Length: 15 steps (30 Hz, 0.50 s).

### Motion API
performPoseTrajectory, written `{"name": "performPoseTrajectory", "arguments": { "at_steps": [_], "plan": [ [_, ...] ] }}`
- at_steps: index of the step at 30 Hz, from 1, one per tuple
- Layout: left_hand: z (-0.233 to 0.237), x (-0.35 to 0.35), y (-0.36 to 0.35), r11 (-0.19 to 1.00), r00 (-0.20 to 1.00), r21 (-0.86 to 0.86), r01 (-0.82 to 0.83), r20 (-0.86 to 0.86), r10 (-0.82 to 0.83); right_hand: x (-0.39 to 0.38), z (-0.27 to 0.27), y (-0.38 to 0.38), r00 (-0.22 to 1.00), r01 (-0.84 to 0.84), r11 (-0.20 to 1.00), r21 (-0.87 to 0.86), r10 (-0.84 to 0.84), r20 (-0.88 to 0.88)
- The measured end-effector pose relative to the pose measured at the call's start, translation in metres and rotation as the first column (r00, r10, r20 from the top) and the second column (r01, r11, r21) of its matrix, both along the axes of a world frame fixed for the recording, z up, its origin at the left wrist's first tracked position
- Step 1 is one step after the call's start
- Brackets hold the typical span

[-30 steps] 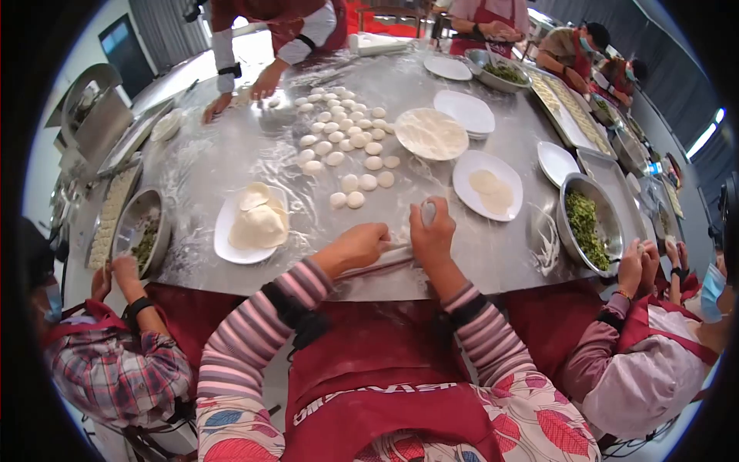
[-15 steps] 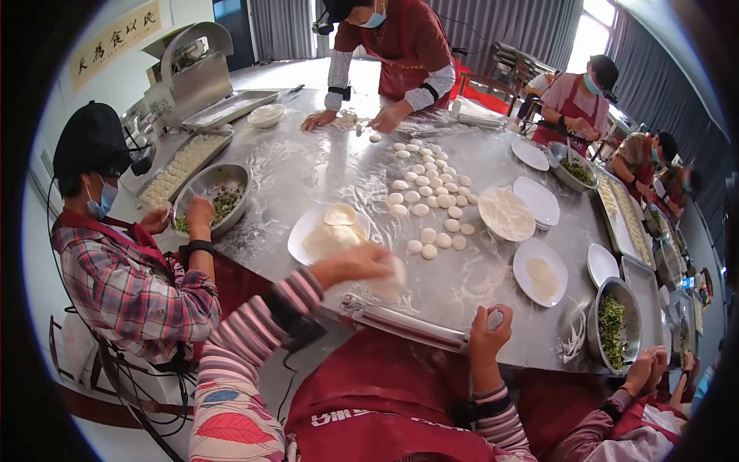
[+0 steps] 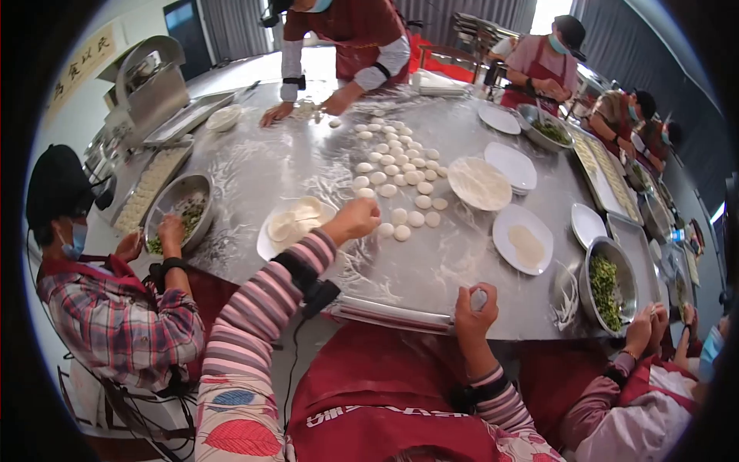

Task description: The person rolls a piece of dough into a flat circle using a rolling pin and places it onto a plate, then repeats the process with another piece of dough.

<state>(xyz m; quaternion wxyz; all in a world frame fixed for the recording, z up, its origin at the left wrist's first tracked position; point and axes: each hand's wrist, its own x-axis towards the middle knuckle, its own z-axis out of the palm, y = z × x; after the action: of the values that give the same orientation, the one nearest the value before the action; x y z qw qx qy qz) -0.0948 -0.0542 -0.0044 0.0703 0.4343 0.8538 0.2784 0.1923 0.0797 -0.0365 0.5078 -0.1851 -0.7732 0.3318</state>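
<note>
My left hand [image 3: 356, 219], in a striped sleeve, is closed beside the nearest flattened dough pieces [image 3: 386, 229]; whatever its fingers hold is hidden. A white plate of thin dough rounds [image 3: 286, 228] lies left of it, next to my forearm. At the table's front edge, my right hand [image 3: 474, 309] is curled, thumb and forefinger around a small greyish shape too unclear to name. Ahead of it is a plate [image 3: 502, 245] with thin dough on it. Farther back stands a wide white dish of flour [image 3: 479, 185].
Across the floury steel table [image 3: 262, 165], a person [image 3: 346, 46] works dough. At left, a co-worker [image 3: 123, 316] leans over a filling bowl [image 3: 202, 185]. A bowl of green filling [image 3: 608, 289], trays [image 3: 604, 177] and other workers are on the right.
My left hand has gone from holding a pale dough round near the front edge to the dough pieces farther forward. The view has shifted; my right hand stays curled.
</note>
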Motion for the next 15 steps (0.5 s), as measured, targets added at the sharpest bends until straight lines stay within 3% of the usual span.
{"name": "performPoseTrajectory", "arguments": {
  "at_steps": [1,6,8,10,12,15],
  "plan": [
    [-0.009,0.008,0.013,0.997,0.995,0.002,-0.076,-0.058,0.076,0.001,0.001,-0.001,1.000,-0.013,1.000,-0.027,0.014,0.006],
    [-0.044,0.029,0.039,0.985,0.971,-0.071,-0.159,-0.192,0.143,0.007,-0.004,-0.004,0.998,-0.052,0.997,-0.057,0.050,-0.032],
    [-0.026,0.048,0.032,0.996,0.999,-0.081,-0.042,-0.008,0.041,0.013,-0.004,-0.004,0.999,-0.050,0.997,-0.064,0.050,-0.009],
    [-0.020,0.069,0.026,0.998,0.998,-0.060,0.022,0.053,-0.019,0.008,0.002,-0.002,0.996,-0.092,0.994,-0.057,0.091,-0.012],
    [-0.013,0.096,0.025,0.997,0.909,-0.072,0.026,0.417,0.007,-0.006,0.017,0.003,0.998,-0.057,0.998,0.007,0.057,-0.006],
    [-0.027,0.113,0.039,0.996,0.914,0.039,0.075,0.398,-0.084,-0.038,0.030,0.019,0.996,-0.070,0.990,0.123,0.076,-0.052]
  ]
}}
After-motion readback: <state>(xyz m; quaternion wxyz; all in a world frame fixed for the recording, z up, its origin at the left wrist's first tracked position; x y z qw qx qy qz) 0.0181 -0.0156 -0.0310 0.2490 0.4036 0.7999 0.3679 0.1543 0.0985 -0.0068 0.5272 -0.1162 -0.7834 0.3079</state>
